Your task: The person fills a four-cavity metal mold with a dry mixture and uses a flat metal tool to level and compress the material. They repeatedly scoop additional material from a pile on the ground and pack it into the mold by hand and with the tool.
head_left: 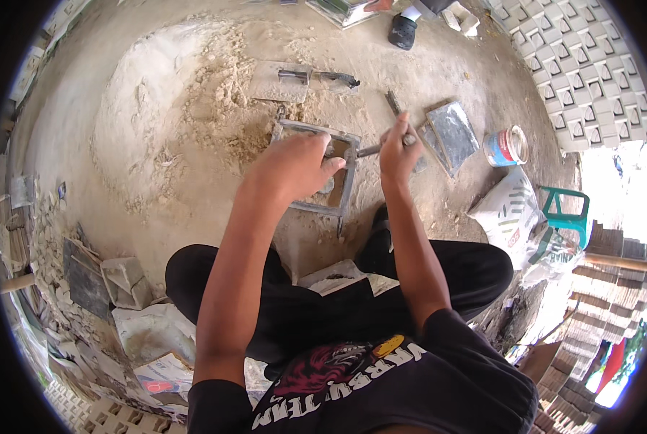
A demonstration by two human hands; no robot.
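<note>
My left hand (298, 165) is curled over a rectangular metal mould frame (315, 209) on the dusty ground. Its thumb and fingers close around something inside the frame that I cannot make out. Below the thumb, a pale round piece (327, 186) shows partly within the frame. Just right of the frame, my right hand (394, 153) is closed around a dark metal rod (369, 151), whose inner end reaches the frame's right side. Another dark bar (393, 102) sticks out beyond that fist; whether the two are joined, I cannot tell.
Loose pale powder (150, 108) lies heaped to the left. Beyond the frame is a flat board (269, 81) with a handled tool (334, 77). To the right are dark plates (452, 134), a paint bucket (508, 147), sacks (508, 210) and a green stool (568, 217). Patterned blocks (584, 65) stand stacked.
</note>
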